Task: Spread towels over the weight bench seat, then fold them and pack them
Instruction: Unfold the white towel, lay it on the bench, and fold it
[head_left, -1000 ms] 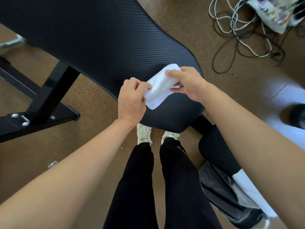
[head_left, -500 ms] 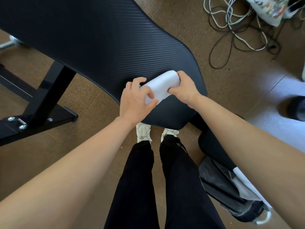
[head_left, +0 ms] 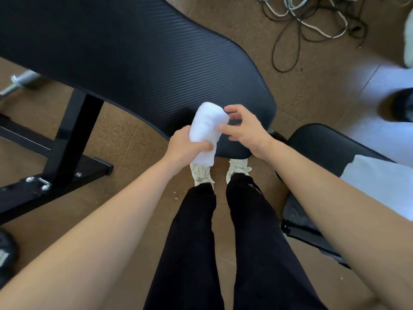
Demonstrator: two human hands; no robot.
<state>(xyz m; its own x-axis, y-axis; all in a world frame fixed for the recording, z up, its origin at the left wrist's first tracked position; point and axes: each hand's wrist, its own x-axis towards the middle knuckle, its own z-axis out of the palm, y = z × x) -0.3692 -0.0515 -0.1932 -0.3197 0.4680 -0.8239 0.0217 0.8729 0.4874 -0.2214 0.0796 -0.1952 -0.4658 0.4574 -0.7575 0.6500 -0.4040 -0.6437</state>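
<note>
Towel (head_left: 209, 125): white, gathered into a thick, compact bundle, held roughly upright above the near, narrow end of the weight bench seat (head_left: 145, 63). Its lower end hangs past the edge of the pad, above the left shoe (head_left: 201, 174). Whether the bundle touches the pad cannot be told from this view.

The left hand (head_left: 184, 146) grips the lower half of the bundle, with the fingers curled round it and the thumb across its front. The right hand (head_left: 247, 128) is beside the upper half. Its fingers are loosely spread and slightly bent, and the thumb and one fingertip touch the right side of the cloth without closing on it. Both forearms are bare.

The seat is a black ribbed pad running from upper left to centre, carried on a black metal frame (head_left: 67, 139) with bolts at its foot. A metal bar (head_left: 22, 78) lies on the floor behind the frame.

To the right, near the person's right leg, is a smaller black pad (head_left: 319, 142) with a white cloth (head_left: 380, 182) lying on it.

The person stands in black trousers (head_left: 190, 242); the right shoe (head_left: 238, 170) is just beside the left. The floor (head_left: 312, 90) is brown and speckled. A tangle of black and white cables (head_left: 312, 21) lies at upper right, well apart from the bench.
</note>
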